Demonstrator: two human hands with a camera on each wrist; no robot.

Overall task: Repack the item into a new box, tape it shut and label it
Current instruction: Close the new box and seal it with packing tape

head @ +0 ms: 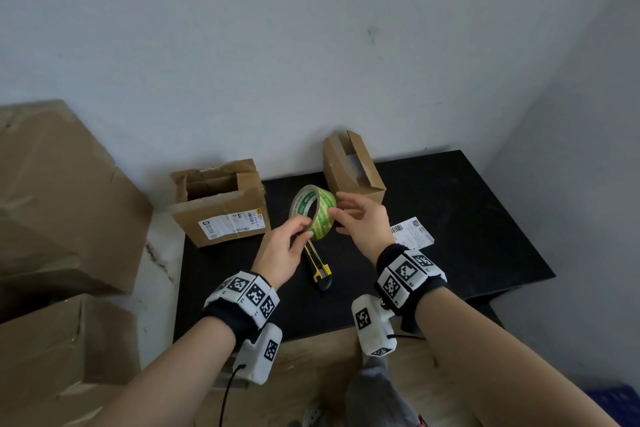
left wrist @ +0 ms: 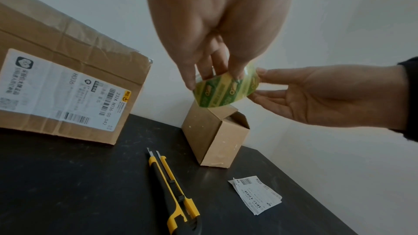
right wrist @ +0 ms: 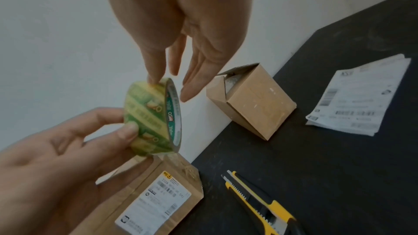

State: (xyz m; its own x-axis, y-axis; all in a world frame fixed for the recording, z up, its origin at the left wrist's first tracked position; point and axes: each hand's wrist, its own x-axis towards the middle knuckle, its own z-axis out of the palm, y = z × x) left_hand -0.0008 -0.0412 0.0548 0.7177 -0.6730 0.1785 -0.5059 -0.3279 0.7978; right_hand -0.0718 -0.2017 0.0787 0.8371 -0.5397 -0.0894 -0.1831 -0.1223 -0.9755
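Head view: I hold the tape roll [head: 313, 211] above the counter [head: 450, 218].
My left hand [head: 282, 250] pinches its near rim; right hand [head: 363, 222], fingers relaxed, touches its right face, nearest the new box [head: 353, 170] just beyond, flaps untaped.

The tape roll [head: 313, 211] is yellow-green with darker green diagonal stripes and what may be small printed logos. The utility knife [head: 319, 266] is yellow and black. Both cardboard boxes, the labelled one [head: 221, 204] and the smaller one [head: 353, 168], are plain brown. The worktop [head: 467, 218] is black. The shipping label [head: 412, 233] is white with black barcodes.
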